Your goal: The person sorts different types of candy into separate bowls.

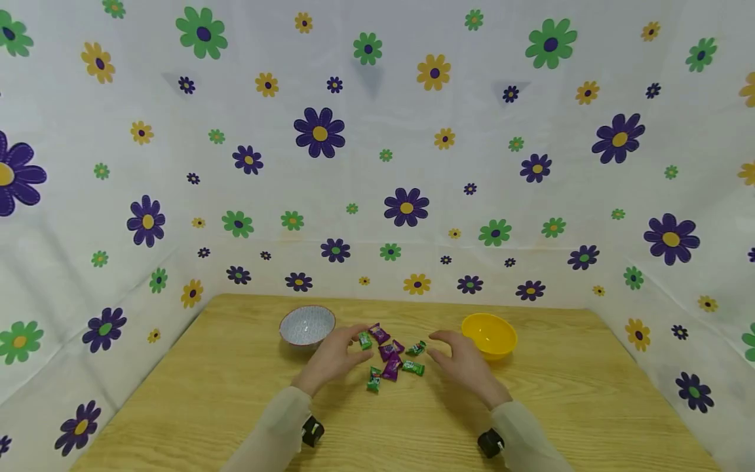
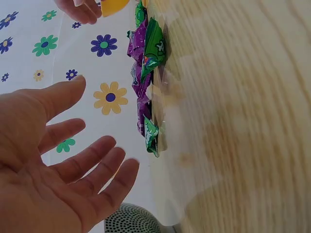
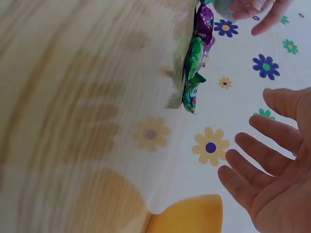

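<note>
On the wooden table (image 1: 377, 439), the nearest green sweet (image 1: 374, 380) is lying lengthwise near to far, its pale lettering showing too small to read. The left hand (image 1: 333, 357) and right hand (image 1: 463, 364) are hovering on either side of the sweets, fingers loosely parted, both holding nothing. Between them, another green sweet (image 1: 413, 368) is pointing left to right, and three purple sweets (image 1: 392, 368) are lying slantwise. Beyond, a grey patterned bowl (image 1: 308, 326) and a yellow bowl (image 1: 489, 335) are standing left and right.
</note>
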The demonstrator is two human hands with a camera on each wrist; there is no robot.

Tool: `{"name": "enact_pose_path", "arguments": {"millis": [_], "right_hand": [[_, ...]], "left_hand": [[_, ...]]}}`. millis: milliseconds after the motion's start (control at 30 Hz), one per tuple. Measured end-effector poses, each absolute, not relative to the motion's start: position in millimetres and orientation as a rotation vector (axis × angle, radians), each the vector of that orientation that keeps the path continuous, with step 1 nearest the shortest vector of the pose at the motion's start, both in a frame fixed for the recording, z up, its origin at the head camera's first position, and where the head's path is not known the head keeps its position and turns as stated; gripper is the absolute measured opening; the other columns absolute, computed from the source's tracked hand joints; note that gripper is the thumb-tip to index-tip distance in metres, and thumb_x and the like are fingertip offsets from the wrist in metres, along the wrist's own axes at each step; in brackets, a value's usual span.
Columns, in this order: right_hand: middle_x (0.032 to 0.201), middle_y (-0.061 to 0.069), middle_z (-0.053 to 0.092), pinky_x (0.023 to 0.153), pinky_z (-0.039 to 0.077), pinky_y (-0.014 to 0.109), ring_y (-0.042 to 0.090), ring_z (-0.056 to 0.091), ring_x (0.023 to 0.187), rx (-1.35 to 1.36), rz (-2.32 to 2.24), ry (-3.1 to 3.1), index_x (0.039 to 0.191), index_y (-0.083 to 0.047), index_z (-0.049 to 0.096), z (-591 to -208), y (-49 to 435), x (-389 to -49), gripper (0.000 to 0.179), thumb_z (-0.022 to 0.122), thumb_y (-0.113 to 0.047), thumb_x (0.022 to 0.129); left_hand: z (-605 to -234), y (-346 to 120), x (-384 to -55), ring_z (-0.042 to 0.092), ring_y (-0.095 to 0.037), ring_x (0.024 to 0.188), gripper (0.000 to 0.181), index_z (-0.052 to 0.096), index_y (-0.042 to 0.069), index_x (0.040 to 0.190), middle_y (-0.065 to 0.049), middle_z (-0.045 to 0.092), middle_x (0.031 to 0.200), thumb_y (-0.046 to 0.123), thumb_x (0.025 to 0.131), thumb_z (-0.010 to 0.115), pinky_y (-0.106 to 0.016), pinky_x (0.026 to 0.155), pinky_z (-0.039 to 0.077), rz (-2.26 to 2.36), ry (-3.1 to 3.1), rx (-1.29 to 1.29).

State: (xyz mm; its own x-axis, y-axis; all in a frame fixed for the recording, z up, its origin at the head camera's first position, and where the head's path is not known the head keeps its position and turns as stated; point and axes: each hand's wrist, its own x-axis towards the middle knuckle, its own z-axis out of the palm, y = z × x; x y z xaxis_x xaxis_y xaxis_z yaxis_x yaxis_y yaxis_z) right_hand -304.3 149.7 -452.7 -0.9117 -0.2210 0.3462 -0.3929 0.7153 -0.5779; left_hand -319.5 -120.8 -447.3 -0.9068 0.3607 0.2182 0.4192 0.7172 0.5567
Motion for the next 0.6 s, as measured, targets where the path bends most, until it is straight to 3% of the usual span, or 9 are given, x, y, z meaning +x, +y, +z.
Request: {"name": "enact_pose_path", "arguments": {"millis": [233,600], "right_hand": [[0.102,0.010,0.064,0.080,0.049,0.041,0.027,0.060,0.093,0.434,0.948,-2.391,0.101,-0.003,0.066,-454,171,-312,0.021,0.068,-0.009,0.080],[0.115,0.018,0.056,0.092,0.039,0.049,0.035,0.051,0.107,0.141,0.921,-2.483,0.109,-0.001,0.062,-449,212,-315,0.025,0.060,-0.011,0.086]], "left_hand": [[-452,-120,-322,0.053,-0.017,0.080,0.037,0.062,0.008,0.113,-0.011,0.059,0.094,0.025,0.080,0.069,-0.033,0.067,0.046,-1.121,-2.869,-0.706],[-457,-115,-327,0.051,-0.017,0.081,0.031,0.066,0.011,0.106,-0.002,0.058,0.089,0.023,0.078,0.071,-0.034,0.069,0.044,-1.218,-2.983,-0.741]]}}
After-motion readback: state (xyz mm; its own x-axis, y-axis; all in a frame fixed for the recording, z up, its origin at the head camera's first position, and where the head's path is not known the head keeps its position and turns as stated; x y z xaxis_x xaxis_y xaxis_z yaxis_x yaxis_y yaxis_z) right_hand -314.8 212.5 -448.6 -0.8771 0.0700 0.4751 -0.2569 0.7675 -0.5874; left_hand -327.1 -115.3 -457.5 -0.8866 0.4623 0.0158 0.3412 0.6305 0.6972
